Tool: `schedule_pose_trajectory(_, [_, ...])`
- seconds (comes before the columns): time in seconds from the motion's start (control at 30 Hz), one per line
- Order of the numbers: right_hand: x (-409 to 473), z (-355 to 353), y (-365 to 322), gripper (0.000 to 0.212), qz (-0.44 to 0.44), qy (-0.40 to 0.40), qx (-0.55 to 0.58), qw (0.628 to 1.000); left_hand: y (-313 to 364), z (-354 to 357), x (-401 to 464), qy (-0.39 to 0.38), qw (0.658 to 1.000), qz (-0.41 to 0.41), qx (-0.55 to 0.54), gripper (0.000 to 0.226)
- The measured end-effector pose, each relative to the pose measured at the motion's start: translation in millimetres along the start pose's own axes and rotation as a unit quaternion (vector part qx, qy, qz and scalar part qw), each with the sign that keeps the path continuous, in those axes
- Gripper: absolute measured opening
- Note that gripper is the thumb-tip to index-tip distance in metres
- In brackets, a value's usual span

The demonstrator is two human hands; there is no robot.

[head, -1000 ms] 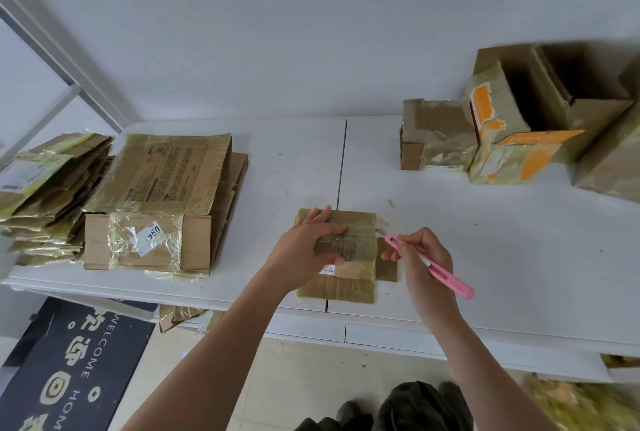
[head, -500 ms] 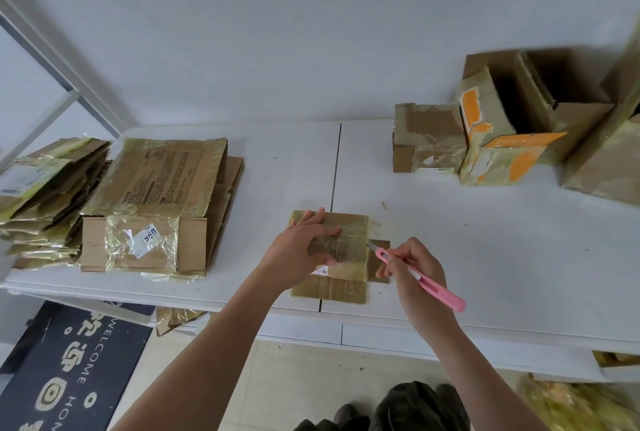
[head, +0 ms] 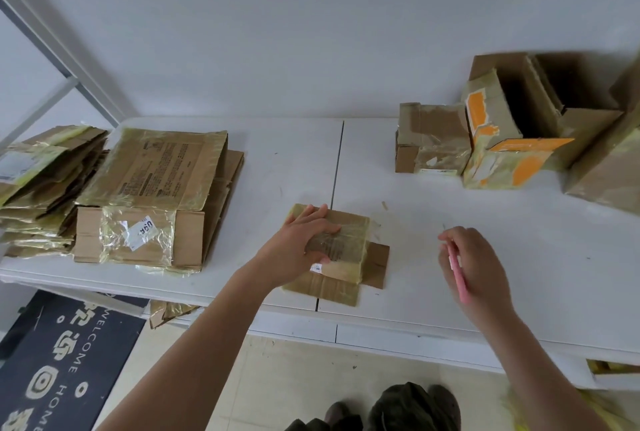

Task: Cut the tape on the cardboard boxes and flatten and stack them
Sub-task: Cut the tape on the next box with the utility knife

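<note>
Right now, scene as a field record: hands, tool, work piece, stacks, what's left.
left hand: fingers spread, pressing down on the small taped box
right hand: grips the pink cutter, held off to the right, clear of the box
small taped box: flattened, flaps splayed, at the table front edge
flattened stacks: two piles, table's left end
uncut boxes: several, still standing, far right by the wall
doormat: on the floor, lower left

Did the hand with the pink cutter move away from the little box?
Yes. The right hand holding the pink cutter has pulled to the right, away from the small flattened box, which the left hand presses down.
</note>
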State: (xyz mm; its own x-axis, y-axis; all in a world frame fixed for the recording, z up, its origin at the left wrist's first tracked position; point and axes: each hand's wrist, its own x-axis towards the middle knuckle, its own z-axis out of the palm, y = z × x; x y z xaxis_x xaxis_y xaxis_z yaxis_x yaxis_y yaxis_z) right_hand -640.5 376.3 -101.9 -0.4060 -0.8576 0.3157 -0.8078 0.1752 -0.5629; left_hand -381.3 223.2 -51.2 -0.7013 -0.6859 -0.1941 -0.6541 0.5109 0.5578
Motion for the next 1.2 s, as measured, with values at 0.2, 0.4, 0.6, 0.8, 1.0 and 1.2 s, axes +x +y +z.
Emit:
schedule_pose_trajectory(0.2, [18.3,-10.8,30.5,0.066,0.079,-0.218,-0.329,0.915,-10.4,-12.6,-0.9,-0.029,0.999,-0.014,0.017,0.058])
schedule_pose_trajectory(0.4, [42.4,16.0,-56.1,0.04,-0.038,-0.107,0.018,0.993,-7.3,-5.5,-8.5,0.053,0.994,-0.051,-0.082,0.045])
schedule_pose_trajectory(0.6, [47.6,56.1,-119.0,0.043,-0.12,-0.2,0.035,0.972,-9.3,-3.4,-8.0,0.194,0.945,-0.227,-0.134,0.077])
schedule_pose_trajectory(0.8, [50.9,61.5,-115.0,0.049,-0.115,-0.193,0.019,0.974,-18.3,1.1,-5.9,0.225,0.894,-0.294,-0.254,0.037])
schedule_pose_trajectory(1.0, [61.5,72.7,-130.4,0.048,-0.081,-0.164,-0.031,0.983,-18.6,-1.2,-3.8,0.251,0.861,-0.329,-0.295,0.032])
schedule_pose_trajectory(1.2, [67.8,75.6,-137.9,0.037,-0.064,-0.155,-0.082,0.982,-18.3,-1.8,-3.6,0.261,0.848,-0.341,-0.309,0.034])
